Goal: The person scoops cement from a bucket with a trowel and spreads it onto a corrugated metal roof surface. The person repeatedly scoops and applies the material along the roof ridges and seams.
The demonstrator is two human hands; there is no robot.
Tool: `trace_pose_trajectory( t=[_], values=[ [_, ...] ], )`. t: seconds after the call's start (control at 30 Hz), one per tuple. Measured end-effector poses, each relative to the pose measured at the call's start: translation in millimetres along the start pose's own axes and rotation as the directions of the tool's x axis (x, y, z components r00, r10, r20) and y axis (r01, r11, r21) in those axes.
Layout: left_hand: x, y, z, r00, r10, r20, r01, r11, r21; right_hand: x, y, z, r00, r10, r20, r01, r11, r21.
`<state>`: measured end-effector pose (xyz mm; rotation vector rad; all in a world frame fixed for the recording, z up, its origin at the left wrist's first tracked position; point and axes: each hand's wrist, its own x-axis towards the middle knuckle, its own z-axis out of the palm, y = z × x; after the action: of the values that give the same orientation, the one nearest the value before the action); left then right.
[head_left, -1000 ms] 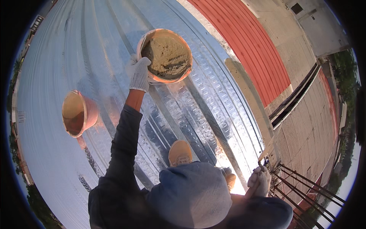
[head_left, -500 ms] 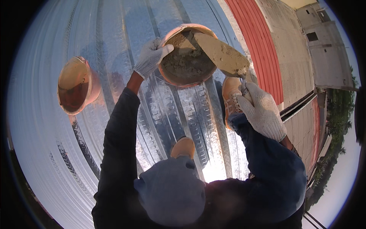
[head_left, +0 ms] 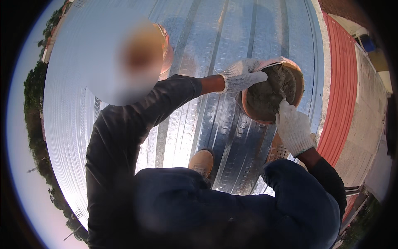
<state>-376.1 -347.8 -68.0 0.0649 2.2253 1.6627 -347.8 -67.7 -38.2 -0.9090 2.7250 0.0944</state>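
Observation:
An orange bucket (head_left: 301,78) holds wet grey mortar (head_left: 262,96) and tilts toward me on the metal roof. My left hand (head_left: 241,77), in a white knit glove, grips its left rim, thumb over the inside edge. On the bucket's near right side, my gloved right hand (head_left: 293,128) is closed round the handle of a trowel (head_left: 283,93). The trowel points down into the bucket; its mortar-smeared blade is hard to tell from the mix.
Ribbed sheet-metal roofing (head_left: 232,37) lies underfoot. A second orange bucket (head_left: 167,54) stands at the far left, partly covered by a blur. My shoes (head_left: 202,161) are close below the bucket. Red corrugated sheeting (head_left: 340,79) runs along the right, beyond a pale ledge.
The trowel, held up over the bucket's right rim with mortar on it, has gone down into the bucket. The view has shifted, so the bucket now appears farther right. The left hand keeps its rim grip.

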Motion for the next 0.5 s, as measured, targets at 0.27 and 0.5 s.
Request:
trace_pose_trajectory(
  t=[0.27,0.5],
  values=[
    [4,5,-4,0.955,-0.279,-0.1,0.291,0.949,0.125,0,85,-20,0.939,-0.261,0.222,0.12,0.858,0.5],
    [43,23,11,0.934,-0.287,-0.213,0.322,0.934,0.152,39,113,-4,0.71,-0.439,0.551,-0.336,0.477,0.812]
  ],
)
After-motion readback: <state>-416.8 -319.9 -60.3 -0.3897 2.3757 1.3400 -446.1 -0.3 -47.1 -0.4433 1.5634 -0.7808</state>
